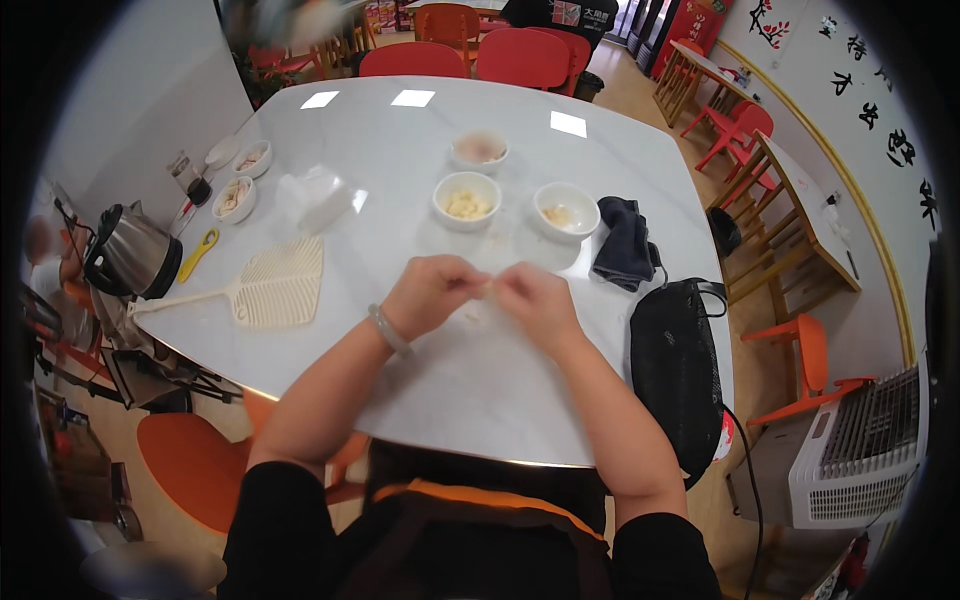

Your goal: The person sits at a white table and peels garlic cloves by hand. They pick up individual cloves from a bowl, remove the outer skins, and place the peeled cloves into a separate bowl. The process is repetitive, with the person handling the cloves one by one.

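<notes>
Over the middle of the white table, my left hand (440, 290) and my right hand (535, 300) meet fingertip to fingertip, both closed in a pinch. Whatever lies between the fingers is too small to make out. Just beyond them stands a white bowl (467, 222) of pale yellow pieces that look like peeled garlic cloves. To its right, another white bowl (575, 233) holds a few pale bits. A third bowl (462, 165) sits behind, its contents blurred. Small pale scraps (471, 316) lie on the table below my hands.
At left are a cream fly swatter (285, 285), a yellow peeler (199, 255), a steel kettle (140, 250), crumpled clear plastic (315, 200) and two small bowls (233, 212). Right of my arms lie a dark cloth (622, 245) and a black bag (675, 370). Red chairs (525, 57) line the far edge.
</notes>
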`<move>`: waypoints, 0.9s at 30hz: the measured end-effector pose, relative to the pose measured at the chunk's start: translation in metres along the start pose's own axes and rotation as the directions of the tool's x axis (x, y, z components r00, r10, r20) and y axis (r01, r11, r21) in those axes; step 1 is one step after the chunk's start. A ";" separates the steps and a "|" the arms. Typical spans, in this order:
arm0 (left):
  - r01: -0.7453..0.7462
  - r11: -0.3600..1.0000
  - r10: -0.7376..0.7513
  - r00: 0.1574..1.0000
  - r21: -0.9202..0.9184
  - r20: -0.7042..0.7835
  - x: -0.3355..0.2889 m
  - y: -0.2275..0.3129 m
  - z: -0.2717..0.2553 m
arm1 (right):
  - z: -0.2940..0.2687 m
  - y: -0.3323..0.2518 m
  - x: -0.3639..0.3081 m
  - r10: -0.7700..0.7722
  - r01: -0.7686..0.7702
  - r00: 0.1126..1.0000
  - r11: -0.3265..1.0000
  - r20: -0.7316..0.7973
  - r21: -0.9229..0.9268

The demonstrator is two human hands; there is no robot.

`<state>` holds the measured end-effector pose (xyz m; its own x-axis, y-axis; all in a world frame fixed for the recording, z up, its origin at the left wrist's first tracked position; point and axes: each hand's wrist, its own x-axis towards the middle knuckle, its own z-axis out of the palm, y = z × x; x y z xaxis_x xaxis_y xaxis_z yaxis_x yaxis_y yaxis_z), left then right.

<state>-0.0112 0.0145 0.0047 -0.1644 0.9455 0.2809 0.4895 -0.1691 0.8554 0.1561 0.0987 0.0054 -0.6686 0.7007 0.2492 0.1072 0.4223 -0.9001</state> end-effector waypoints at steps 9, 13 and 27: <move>-0.157 0.980 0.161 0.987 0.123 -0.025 0.003 -0.001 0.001 | -0.006 -0.001 0.006 0.175 -0.192 0.978 0.966 0.109 0.172; -0.178 0.975 0.179 0.984 0.131 0.006 0.003 0.001 -0.001 | -0.008 -0.006 0.005 0.183 -0.199 0.976 0.970 0.120 0.137; -0.148 0.982 0.147 0.989 0.119 0.011 0.002 0.000 0.002 | -0.002 -0.007 0.002 0.140 -0.142 0.990 0.984 0.026 0.103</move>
<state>-0.0096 0.0173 0.0043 -0.0811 0.9133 0.3991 0.6070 -0.2724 0.7466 0.1554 0.0981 0.0127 -0.6662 0.7375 0.1109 0.1247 0.2567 -0.9584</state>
